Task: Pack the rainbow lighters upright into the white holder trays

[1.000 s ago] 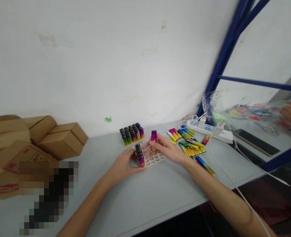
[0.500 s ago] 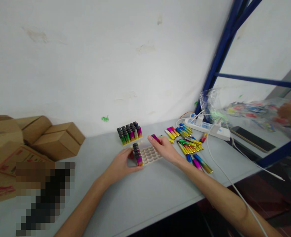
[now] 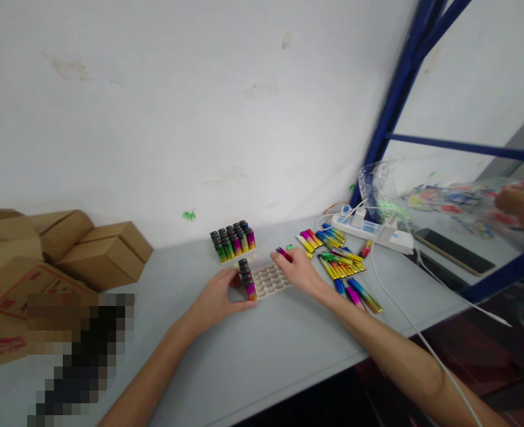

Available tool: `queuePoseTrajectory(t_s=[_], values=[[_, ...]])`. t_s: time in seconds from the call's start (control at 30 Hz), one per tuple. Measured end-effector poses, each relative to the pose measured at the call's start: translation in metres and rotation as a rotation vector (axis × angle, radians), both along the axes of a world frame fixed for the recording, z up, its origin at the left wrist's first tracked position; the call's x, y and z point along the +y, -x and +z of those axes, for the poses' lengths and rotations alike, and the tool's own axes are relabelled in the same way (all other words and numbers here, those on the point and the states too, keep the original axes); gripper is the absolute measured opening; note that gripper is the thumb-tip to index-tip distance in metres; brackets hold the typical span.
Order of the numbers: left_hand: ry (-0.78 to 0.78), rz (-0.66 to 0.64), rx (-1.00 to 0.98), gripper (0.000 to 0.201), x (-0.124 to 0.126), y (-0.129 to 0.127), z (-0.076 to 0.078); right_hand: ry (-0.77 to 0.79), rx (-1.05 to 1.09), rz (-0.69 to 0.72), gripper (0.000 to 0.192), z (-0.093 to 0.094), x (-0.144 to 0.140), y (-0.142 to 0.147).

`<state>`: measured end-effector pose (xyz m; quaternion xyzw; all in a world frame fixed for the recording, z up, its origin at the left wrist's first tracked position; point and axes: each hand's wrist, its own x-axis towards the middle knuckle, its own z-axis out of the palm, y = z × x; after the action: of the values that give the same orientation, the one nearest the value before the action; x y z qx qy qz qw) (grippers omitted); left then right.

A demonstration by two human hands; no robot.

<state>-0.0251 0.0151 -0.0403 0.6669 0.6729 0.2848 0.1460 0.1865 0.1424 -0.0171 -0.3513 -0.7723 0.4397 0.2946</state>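
A white tray (image 3: 271,280) with round slots lies on the grey table (image 3: 262,350). A short row of black-capped lighters (image 3: 247,279) stands at its left edge. My left hand (image 3: 215,298) rests at the tray's left end, fingers against those lighters. My right hand (image 3: 301,273) lies over the tray's right end and holds a magenta lighter (image 3: 283,254), tilted nearly flat. A filled block of lighters (image 3: 234,239) stands behind the tray. Several loose colourful lighters (image 3: 338,261) lie to the right.
Cardboard boxes (image 3: 101,252) stack at the left against the white wall. A white power strip (image 3: 371,231) with cables, a black phone (image 3: 453,250) and a blue rack frame (image 3: 399,95) are on the right. Another person's hand (image 3: 517,204) holds a plastic bag there.
My right hand has lowered the magenta lighter from upright above the tray to a tilted position near the tray's far right. The left hand stays put.
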Motion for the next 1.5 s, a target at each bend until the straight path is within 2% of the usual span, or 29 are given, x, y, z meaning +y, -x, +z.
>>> queuePoseTrajectory(t_s=[0.13, 0.23, 0.3, 0.43, 0.5, 0.6, 0.8, 0.93, 1.07, 1.3, 1.5], values=[[0.012, 0.004, -0.01, 0.057, -0.001, -0.001, 0.002, 0.007, -0.015, 0.022, 0.057, 0.0, 0.001, 0.0], [0.017, 0.004, -0.024, 0.059, -0.001, -0.002, 0.002, -0.046, 0.026, 0.053, 0.06, -0.001, 0.001, 0.0], [0.017, 0.007, -0.023, 0.057, -0.001, -0.003, 0.002, -0.075, 0.09, 0.093, 0.053, -0.002, 0.001, 0.0], [0.022, 0.003, -0.012, 0.052, -0.001, -0.002, 0.004, -0.022, 0.166, 0.248, 0.038, -0.004, 0.001, -0.002], [0.029, -0.015, -0.014, 0.049, -0.002, -0.001, 0.005, -0.089, 0.184, 0.299, 0.036, -0.004, 0.001, -0.001], [0.041, -0.035, -0.017, 0.051, -0.003, 0.001, 0.008, -0.239, 0.195, 0.292, 0.033, 0.0, -0.002, 0.001], [0.065, -0.042, 0.001, 0.054, -0.005, 0.001, 0.012, -0.266, 0.113, 0.254, 0.028, 0.0, -0.002, 0.004], [0.049, -0.036, 0.022, 0.051, -0.005, 0.0, 0.012, -0.365, 0.035, 0.262, 0.02, -0.006, 0.001, 0.007], [0.044, -0.033, 0.034, 0.05, -0.005, -0.001, 0.012, -0.449, -0.012, 0.292, 0.021, -0.012, 0.003, 0.011], [0.029, -0.042, 0.024, 0.052, -0.005, 0.0, 0.01, -0.516, -0.038, 0.425, 0.021, -0.014, 0.006, 0.015], [0.021, -0.037, 0.033, 0.053, -0.005, 0.002, 0.009, -0.522, -0.085, 0.397, 0.02, -0.012, 0.003, 0.017]])
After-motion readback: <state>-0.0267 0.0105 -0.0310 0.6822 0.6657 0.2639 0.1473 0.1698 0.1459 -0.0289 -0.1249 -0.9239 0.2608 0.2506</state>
